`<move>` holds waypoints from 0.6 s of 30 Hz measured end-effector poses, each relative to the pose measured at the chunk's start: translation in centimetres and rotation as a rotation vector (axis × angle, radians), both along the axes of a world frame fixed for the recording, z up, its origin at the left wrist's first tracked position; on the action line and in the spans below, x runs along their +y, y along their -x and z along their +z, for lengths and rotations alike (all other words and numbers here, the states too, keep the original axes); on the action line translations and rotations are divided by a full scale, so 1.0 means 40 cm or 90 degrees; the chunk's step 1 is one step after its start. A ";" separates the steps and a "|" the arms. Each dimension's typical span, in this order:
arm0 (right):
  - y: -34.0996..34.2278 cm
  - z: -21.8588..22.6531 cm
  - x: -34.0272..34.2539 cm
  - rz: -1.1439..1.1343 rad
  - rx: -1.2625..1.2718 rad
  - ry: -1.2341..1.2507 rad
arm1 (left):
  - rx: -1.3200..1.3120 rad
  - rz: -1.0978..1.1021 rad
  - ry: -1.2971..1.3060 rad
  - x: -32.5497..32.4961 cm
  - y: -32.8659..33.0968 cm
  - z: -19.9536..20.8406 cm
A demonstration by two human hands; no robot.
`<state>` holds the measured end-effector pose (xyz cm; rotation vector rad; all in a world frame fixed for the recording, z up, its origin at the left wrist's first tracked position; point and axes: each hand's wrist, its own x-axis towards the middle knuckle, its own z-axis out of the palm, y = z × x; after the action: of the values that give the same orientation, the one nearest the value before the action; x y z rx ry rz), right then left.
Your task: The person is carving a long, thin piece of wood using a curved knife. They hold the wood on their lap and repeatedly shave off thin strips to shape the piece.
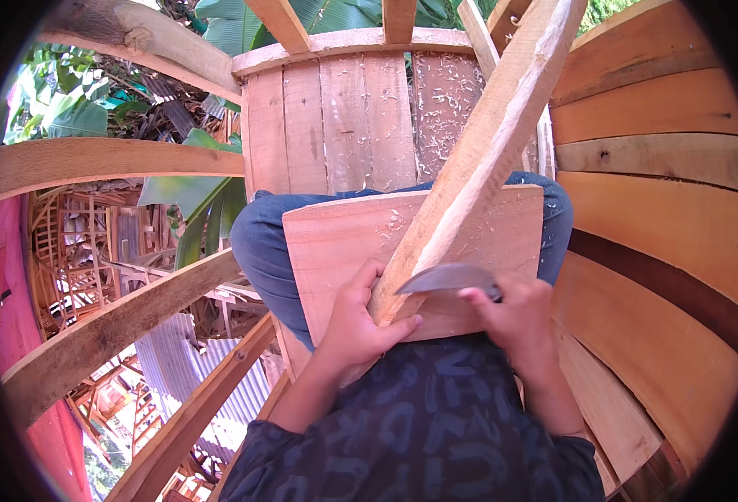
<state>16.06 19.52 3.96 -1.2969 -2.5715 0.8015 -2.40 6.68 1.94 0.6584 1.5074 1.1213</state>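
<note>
A long squared wooden stick slants from my lap up to the far right. Its near end is wrapped by my left hand, thumb along the lower side. In my right hand is a knife with a curved dark blade; the fingers close round its handle, which is mostly hidden. The blade lies across the stick's right edge, just beyond my left hand, where the wood looks pale and freshly cut. Under the stick, a flat wooden board rests over my legs.
Plank flooring strewn with curled shavings lies ahead, ending at a raised wooden edge. A wall of horizontal boards curves along the right. Open wooden rails run on the left, with corrugated metal sheets below and banana leaves beyond.
</note>
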 end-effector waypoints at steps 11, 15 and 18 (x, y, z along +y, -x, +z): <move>0.055 -0.044 0.047 0.049 -0.019 -0.174 | 0.057 0.073 -0.052 0.008 0.001 -0.010; -0.014 -0.072 0.220 -0.334 -0.024 -0.053 | 0.081 0.033 -0.045 -0.027 0.004 -0.018; -0.165 -0.054 0.320 -0.373 0.000 -0.068 | 0.016 0.004 0.014 -0.026 0.005 0.010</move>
<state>22.65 32.33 1.78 -1.8641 -2.0117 0.5354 -2.59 5.66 2.33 0.6554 1.5414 1.1032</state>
